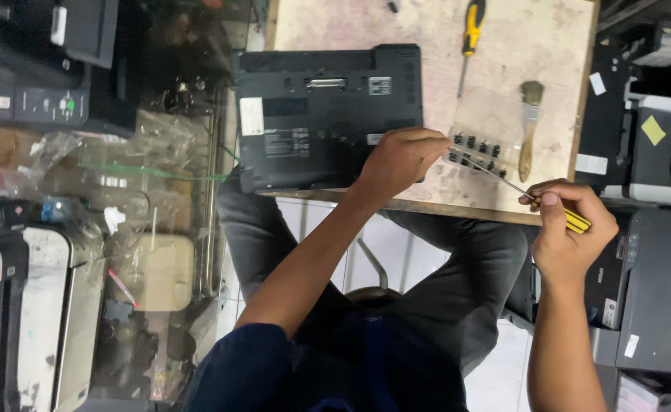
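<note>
Left hand [400, 160] pinches a small, light, fiddly key strip [476, 151]; right hand [572, 229] grips a thin, stiff screwdriver [537, 200] by its handle.

Second yellow-handled screwdriver [470, 38] lies at far edge of wooden table [335, 23], paintbrush [530, 126] near right edge. Printers stacked left [34, 305] & right [656, 282]. Clear plastic bags [122, 175] left, contents hard to tell.
</note>
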